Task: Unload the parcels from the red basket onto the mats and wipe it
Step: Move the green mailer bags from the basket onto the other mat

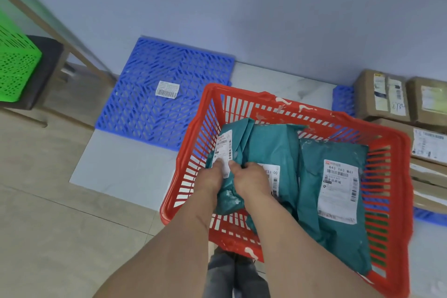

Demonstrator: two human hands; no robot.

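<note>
We've got both hands, left hand point(211, 178) and right hand point(250, 180), fingers clamped on the leftmost teal plastic mailer parcel point(229, 152) inside the red slatted plastic basket point(200, 133).

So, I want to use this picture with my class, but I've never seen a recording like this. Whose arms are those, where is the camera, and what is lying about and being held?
There is no machine here. The one picture comes from a camera worn on a person's head, looking forward and down, so the two bare arms are that person's own. The left hand and the right hand are both in the red basket, gripping the leftmost teal parcel near its white label. Two more teal parcels lie in the basket, the middle parcel and the right parcel. On the floor beyond is a blue mat with only a loose barcode label on it. At right, brown cardboard boxes are stacked on another blue mat. A green basket sits at far left.
</note>
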